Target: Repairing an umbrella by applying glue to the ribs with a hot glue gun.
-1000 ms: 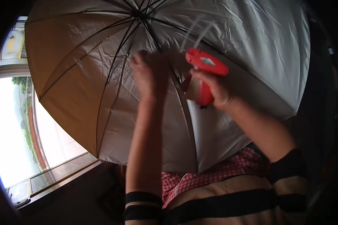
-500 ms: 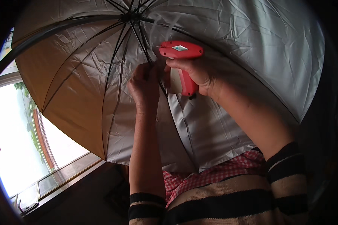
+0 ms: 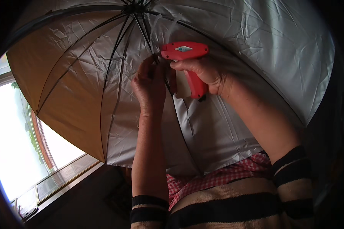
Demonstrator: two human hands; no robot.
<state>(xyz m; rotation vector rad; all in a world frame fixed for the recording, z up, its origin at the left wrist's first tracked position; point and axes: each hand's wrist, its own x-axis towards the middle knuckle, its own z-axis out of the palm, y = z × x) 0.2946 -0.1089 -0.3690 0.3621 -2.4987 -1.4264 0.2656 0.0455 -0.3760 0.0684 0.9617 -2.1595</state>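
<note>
An opened umbrella (image 3: pixel 256 49) with a silvery inner side spreads before me, its black ribs running out from the hub (image 3: pixel 133 8) at the top. My left hand (image 3: pixel 147 84) is closed at one dark rib (image 3: pixel 146 33), fingers pinched around the rib or the cloth beside it; their tips are partly hidden in shadow. In my right hand (image 3: pixel 206 72) is a red tagging gun (image 3: pixel 185 49) with a pale trigger, fingers wrapped round its grip. The gun's nose points left, close to my left fingertips. Translucent fastener strips (image 3: pixel 174 26) stand up from the gun's top.
A thick, dark curved shaft (image 3: pixel 46 19) crosses the upper left. Beyond the canopy's left edge is a bright window (image 3: pixel 11 129) with a framed ledge (image 3: pixel 65 179). Red checked cloth (image 3: pixel 233 166) lies over my lap under the canopy's near edge.
The umbrella has shifted slightly, its hub rising in view and its left edge moving left. The gun's nose has come down a little, nearer my left fingertips, which have lifted slightly.
</note>
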